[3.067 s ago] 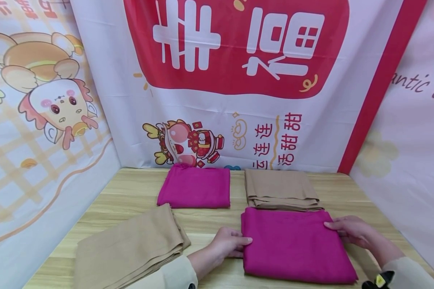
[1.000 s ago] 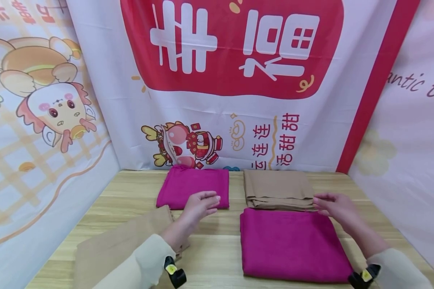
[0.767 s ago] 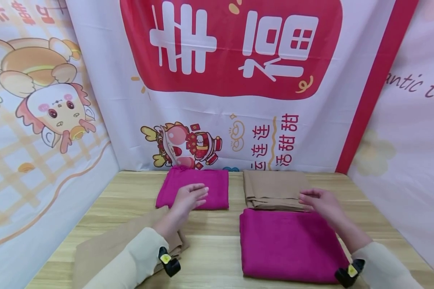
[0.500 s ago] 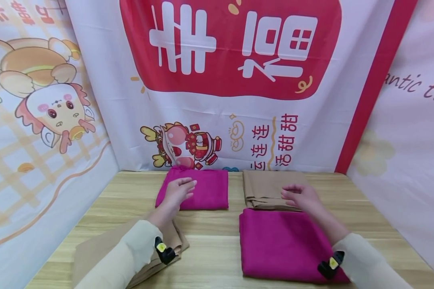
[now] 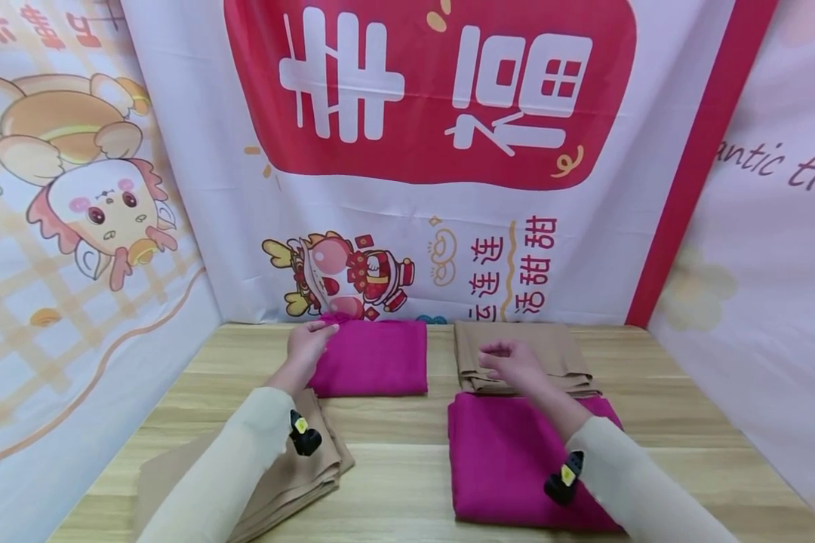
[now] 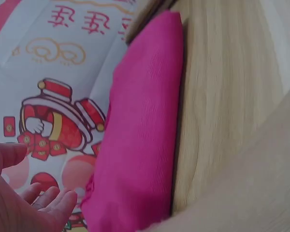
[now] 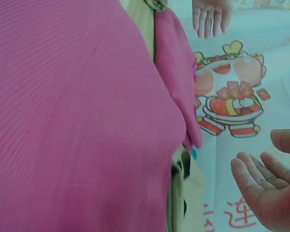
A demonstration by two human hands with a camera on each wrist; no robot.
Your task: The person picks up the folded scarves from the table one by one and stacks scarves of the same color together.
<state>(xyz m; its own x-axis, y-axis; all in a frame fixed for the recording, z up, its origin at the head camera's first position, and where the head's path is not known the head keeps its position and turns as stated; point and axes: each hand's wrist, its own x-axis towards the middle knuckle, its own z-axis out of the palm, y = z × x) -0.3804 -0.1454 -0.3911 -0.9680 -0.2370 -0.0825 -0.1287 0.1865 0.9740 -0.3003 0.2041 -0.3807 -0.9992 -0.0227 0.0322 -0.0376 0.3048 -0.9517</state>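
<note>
My left hand (image 5: pixel 309 351) is held at the left edge of the far magenta folded cloth (image 5: pixel 383 362), fingers loosely bent and gripping nothing. Whether it touches the cloth I cannot tell. In the left wrist view the fingers of that hand (image 6: pixel 26 205) are apart beside the magenta cloth (image 6: pixel 135 116). My right hand (image 5: pixel 512 363) hovers over the far tan folded cloth (image 5: pixel 557 347), its forearm crossing the larger, near magenta folded cloth (image 5: pixel 502 452). The right wrist view shows this hand (image 7: pixel 273 188) relaxed, with nothing in it.
A tan folded cloth (image 5: pixel 306 475) lies at the near left, partly hidden by my left sleeve (image 5: pixel 238 452). Printed fabric hangings (image 5: pixel 353 204) enclose the wooden table (image 5: pixel 394 483) at the back and sides. Black wristbands (image 5: pixel 304 434) sit on both arms.
Both hands let go of the near magenta cloth's sides and rose. Over the last second both moved left, the left hand to the far magenta cloth's left edge. The cloths stay put.
</note>
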